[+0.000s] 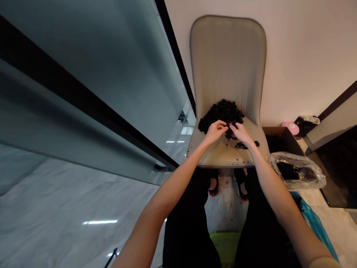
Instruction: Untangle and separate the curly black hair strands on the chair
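A heap of small black pieces (223, 109) lies on the seat of a grey padded chair (228, 52) in front of me. At the heap's front edge, my left hand (216, 131) has its fingertips pinched together. My right hand (240, 132) faces it closely, also pinching. Between the fingertips is a small black piece (230, 126), too small and dark to name. A smaller cluster of black pieces (242, 145) sits beneath my right wrist. Tiny black crumbs are scattered near the seat's front edge.
Right of the chair stand a cardboard box (295, 139) with dark contents and a clear plastic bag (315, 173) holding black material. A blue bag (316, 219) lies nearer me. Behind are a pink round object (291, 128) and a dark box (305, 126). A glass partition (111, 74) rises at left.
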The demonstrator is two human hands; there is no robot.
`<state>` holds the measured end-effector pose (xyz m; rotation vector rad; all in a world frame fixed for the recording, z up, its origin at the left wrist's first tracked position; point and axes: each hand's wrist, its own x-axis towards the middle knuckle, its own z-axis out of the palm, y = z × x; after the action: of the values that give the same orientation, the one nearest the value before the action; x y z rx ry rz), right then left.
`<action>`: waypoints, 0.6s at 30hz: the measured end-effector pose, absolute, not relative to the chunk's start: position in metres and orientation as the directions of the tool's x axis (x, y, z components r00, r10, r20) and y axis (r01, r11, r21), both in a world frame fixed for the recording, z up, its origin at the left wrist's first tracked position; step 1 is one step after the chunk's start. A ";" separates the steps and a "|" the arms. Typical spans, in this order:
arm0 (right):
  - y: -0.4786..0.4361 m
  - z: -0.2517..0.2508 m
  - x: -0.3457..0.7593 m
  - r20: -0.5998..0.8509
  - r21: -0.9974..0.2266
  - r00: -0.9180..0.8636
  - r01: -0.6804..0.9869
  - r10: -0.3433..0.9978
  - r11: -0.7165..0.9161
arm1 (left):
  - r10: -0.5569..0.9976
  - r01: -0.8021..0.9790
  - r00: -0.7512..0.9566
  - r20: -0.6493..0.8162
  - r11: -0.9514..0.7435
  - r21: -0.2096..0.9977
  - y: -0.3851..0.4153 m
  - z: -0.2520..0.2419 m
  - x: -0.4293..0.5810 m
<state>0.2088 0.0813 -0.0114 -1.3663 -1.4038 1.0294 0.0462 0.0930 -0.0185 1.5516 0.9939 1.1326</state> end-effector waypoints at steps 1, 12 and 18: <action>0.081 -0.011 0.209 0.038 -0.968 0.021 0.249 0.999 0.032 | 0.957 0.056 0.228 0.177 -0.194 0.979 0.094 -0.019 0.046; 0.076 -0.010 0.196 -0.022 -0.993 -0.003 0.114 1.000 -0.021 | 0.974 -0.065 0.127 0.187 -0.180 0.982 0.084 -0.008 0.054; 0.081 -0.013 0.186 0.157 -0.941 0.106 0.319 0.982 0.115 | 0.979 -0.110 0.062 0.192 -0.185 0.977 0.079 -0.003 0.062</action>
<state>0.1857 0.0814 -0.0134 -1.3868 -1.3969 0.8427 0.0622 0.0789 -0.0032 1.3006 0.9830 1.3389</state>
